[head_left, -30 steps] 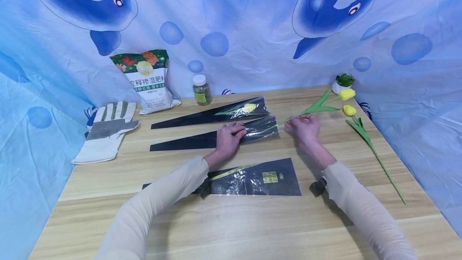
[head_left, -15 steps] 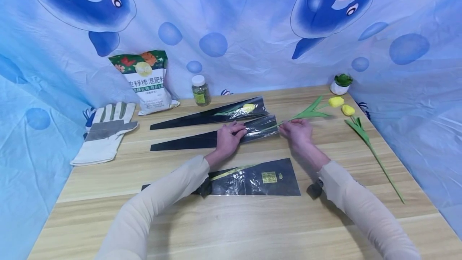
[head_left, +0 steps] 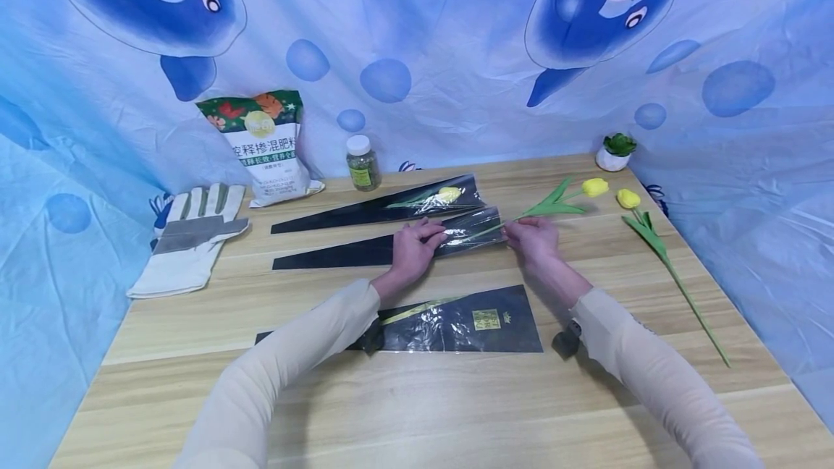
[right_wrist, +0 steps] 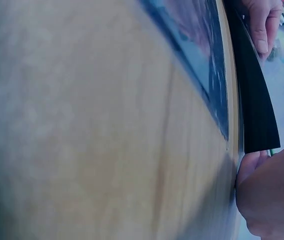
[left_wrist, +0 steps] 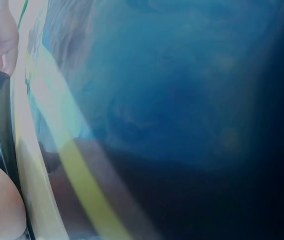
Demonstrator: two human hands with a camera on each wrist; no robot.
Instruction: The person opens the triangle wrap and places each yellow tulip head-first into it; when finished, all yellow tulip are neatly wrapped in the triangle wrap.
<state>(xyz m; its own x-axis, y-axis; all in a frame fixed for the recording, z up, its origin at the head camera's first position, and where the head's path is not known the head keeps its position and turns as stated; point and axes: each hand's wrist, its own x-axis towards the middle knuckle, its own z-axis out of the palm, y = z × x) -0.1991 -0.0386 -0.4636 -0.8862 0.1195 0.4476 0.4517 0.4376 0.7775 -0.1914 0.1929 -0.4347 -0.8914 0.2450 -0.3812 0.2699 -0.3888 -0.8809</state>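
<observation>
In the head view, my right hand pinches the green stem of a yellow tulip near the mouth of a black, clear-fronted flower sleeve. The stem's lower part lies within the sleeve, while its leaves and bloom are outside, to the right. My left hand holds the sleeve around its middle, thumb and fingers at the film. Behind it lies another sleeve with a yellow tulip inside. Both hands also show in the right wrist view, beside the black sleeve. The left wrist view is mostly filled by a blurred sleeve.
A flat flower sleeve lies nearer, partly under the left forearm. One loose tulip lies at the right. Toward the back stand a fertilizer bag, a jar and a small potted plant. Gloves lie at the left.
The right hand has moved left toward the sleeve's mouth, and the tulip has slid left and further into it. The left hand stays nearly still on the sleeve.
</observation>
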